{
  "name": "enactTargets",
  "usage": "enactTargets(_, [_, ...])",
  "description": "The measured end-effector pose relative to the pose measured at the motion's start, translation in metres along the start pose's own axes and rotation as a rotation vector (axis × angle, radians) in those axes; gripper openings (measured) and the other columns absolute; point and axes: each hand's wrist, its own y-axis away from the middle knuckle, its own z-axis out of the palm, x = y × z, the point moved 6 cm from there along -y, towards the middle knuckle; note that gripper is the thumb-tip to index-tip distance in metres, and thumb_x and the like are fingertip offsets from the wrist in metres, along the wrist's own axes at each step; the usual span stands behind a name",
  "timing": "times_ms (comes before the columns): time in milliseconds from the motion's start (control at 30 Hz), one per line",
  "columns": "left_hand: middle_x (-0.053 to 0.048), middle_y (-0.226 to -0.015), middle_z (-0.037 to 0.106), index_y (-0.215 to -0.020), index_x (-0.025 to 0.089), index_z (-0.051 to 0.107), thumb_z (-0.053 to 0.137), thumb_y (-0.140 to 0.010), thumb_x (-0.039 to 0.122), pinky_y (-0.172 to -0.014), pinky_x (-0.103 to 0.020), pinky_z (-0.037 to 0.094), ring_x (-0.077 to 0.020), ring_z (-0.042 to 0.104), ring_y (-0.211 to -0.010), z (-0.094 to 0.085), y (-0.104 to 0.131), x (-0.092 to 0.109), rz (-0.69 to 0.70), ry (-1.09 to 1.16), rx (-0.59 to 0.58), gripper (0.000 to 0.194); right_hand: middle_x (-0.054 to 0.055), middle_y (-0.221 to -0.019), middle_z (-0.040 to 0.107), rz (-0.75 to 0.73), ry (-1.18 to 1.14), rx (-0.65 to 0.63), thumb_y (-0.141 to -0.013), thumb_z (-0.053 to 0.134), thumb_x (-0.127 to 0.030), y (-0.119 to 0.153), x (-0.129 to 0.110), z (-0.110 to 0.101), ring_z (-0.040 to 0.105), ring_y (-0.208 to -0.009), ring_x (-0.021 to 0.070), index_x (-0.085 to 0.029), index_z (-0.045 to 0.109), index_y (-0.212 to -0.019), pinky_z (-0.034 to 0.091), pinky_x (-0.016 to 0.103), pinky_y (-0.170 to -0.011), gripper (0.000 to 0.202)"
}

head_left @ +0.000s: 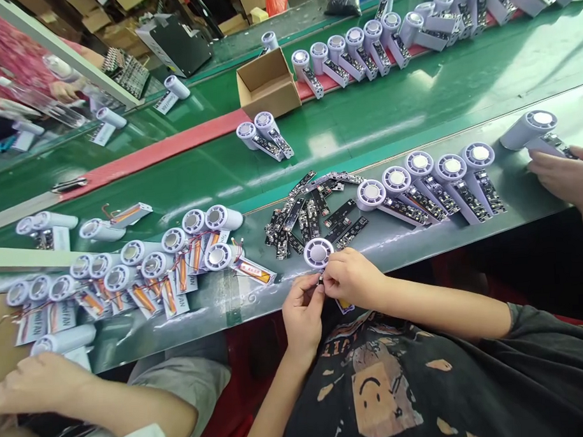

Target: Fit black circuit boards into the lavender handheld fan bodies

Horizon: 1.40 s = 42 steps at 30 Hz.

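Note:
A lavender fan unit (318, 253) stands at the table's front edge with its round end up, right by my hands. Below it shows a bit of its orange-yellow battery part (345, 306), partly hidden. My left hand (304, 310) pinches a small dark part at the fan's near side. Against it, my right hand (351, 279) has its fingers closed at the same spot; what they grip is too small to make out. A pile of black circuit boards (291, 221) lies just beyond the fan.
Fans with boards fitted (418, 163) line the table at right. Fans with orange batteries (154, 265) crowd the left. An open cardboard box (268, 85) stands across the green belt (365, 123). Other people's hands are at far left (43, 383) and far right (560, 174).

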Motion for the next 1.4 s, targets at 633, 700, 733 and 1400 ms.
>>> enactTargets(633, [-0.004,-0.104,0.059,-0.097,0.021,0.063,0.066,-0.083,0.041,-0.049,-0.023,0.055,-0.0097,0.064,-0.060,0.006,-0.005,-0.007,-0.089,0.069,-0.151,0.025,0.006,-0.086,0.065,-0.214,-0.367,0.095,-0.096,0.057,-0.025,0.014,0.024,-0.023,0.060,-0.081,0.0155,-0.018,0.067,-0.090,0.050,0.029,-0.074,0.014])
enactTargets(700, [-0.005,-0.111,0.052,-0.092,0.020,0.064,0.062,-0.086,0.039,-0.048,-0.022,0.053,-0.0078,0.063,-0.060,0.007,-0.005,-0.001,-0.011,-0.060,-0.192,0.020,0.005,-0.085,0.066,-0.189,-0.447,0.102,-0.096,0.056,-0.025,0.014,0.025,-0.023,0.061,-0.082,0.0148,-0.017,0.067,-0.090,0.052,0.027,-0.074,0.014])
enactTargets(733, [-0.005,-0.112,0.050,-0.091,0.020,0.065,0.061,-0.088,0.037,-0.049,-0.022,0.053,-0.0069,0.061,-0.060,0.007,-0.004,0.003,0.035,-0.127,-0.206,0.018,0.005,-0.085,0.066,-0.188,-0.471,0.106,-0.096,0.056,-0.024,0.014,0.024,-0.023,0.062,-0.083,0.0147,-0.017,0.067,-0.091,0.053,0.027,-0.075,0.014])
enactTargets(1400, [-0.010,-0.119,0.053,-0.091,0.021,0.063,0.057,-0.090,0.014,-0.081,-0.032,0.053,-0.0207,0.061,-0.102,0.020,0.005,0.052,0.784,-0.686,-0.120,0.009,0.003,-0.082,0.068,0.086,-0.668,0.043,-0.080,0.073,-0.021,0.019,0.033,-0.002,0.065,-0.083,0.0140,-0.020,0.072,-0.080,0.054,0.026,-0.078,0.002])
